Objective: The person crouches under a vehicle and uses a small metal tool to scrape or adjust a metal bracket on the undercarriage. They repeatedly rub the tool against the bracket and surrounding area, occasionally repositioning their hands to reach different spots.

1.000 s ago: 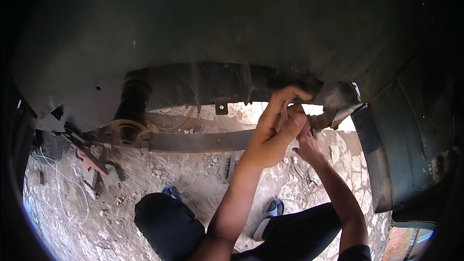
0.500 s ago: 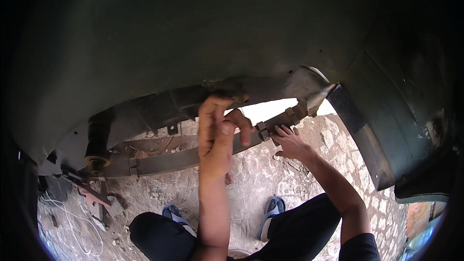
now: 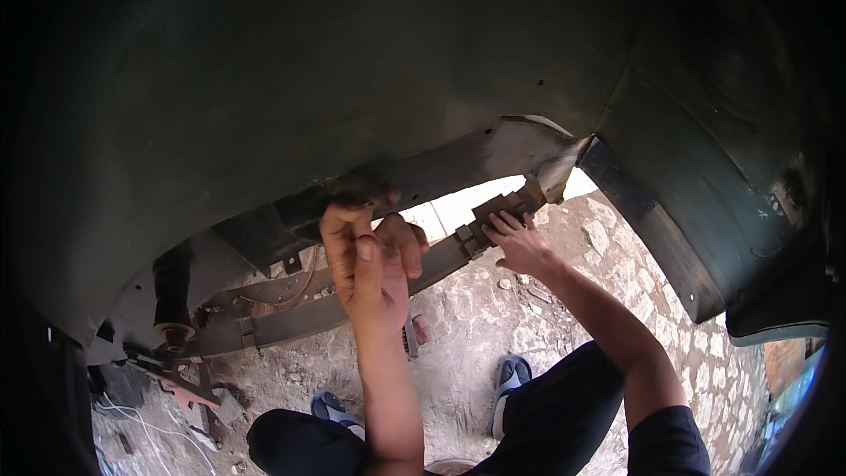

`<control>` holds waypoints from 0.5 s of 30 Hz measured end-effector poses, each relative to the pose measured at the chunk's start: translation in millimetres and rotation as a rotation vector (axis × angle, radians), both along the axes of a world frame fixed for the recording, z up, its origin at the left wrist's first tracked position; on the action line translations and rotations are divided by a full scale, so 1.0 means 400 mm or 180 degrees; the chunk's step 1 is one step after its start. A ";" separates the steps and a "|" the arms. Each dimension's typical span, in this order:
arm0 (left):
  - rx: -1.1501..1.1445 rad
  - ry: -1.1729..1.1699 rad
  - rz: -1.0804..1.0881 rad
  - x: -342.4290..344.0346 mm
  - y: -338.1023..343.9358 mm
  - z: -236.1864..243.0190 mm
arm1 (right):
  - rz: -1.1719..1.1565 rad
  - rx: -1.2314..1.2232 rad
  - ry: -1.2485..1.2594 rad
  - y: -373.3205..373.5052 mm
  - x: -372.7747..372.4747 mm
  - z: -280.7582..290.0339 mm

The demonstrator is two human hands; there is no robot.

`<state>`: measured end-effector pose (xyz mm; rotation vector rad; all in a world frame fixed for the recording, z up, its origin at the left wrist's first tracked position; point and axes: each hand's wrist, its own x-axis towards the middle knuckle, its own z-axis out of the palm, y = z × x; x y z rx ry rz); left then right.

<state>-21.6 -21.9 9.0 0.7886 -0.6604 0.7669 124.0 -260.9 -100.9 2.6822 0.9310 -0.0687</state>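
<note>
My left hand (image 3: 370, 269) is raised under the dark green body panel (image 3: 397, 53), fingers curled up at a dark metal part (image 3: 357, 185) on the frame edge; what they grip is hidden. My right hand (image 3: 524, 247) lies with fingers apart on the blocky clamps of a long curved steel leaf spring (image 3: 308, 319) that rises to the right toward a bracket (image 3: 555, 172). A black cylindrical mount (image 3: 172, 295) with a pale washer hangs left of my left hand.
A green side panel (image 3: 714, 211) drops down at the right. Below are rough stone ground (image 3: 564, 317), a reddish metal piece (image 3: 189, 388), white cords (image 3: 145, 427) and my two sandalled feet.
The view has turned, bringing the spring into a steeper slant. My right hand has moved from behind my left hand onto the spring's clamps; my left hand now sits lower and further left in view.
</note>
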 end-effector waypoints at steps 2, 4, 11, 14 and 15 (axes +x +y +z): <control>-0.0026 0.0014 -0.0033 -0.001 -0.001 0.002 | -0.0049 -0.0069 -0.0178 0.003 -0.005 -0.022; -0.0045 0.0056 -0.0014 -0.006 0.005 -0.002 | -0.0008 -0.0127 -0.0102 0.033 -0.029 -0.023; -0.0273 0.0101 -0.0215 -0.024 -0.004 -0.004 | 0.0110 0.0133 -0.0156 0.008 -0.027 -0.039; -0.0217 0.0087 -0.0229 -0.022 -0.001 -0.001 | 0.0106 0.0124 0.0013 0.019 -0.033 -0.027; -0.0182 0.0105 -0.0258 -0.021 -0.001 0.002 | 0.0098 0.0111 0.0002 0.015 -0.030 -0.017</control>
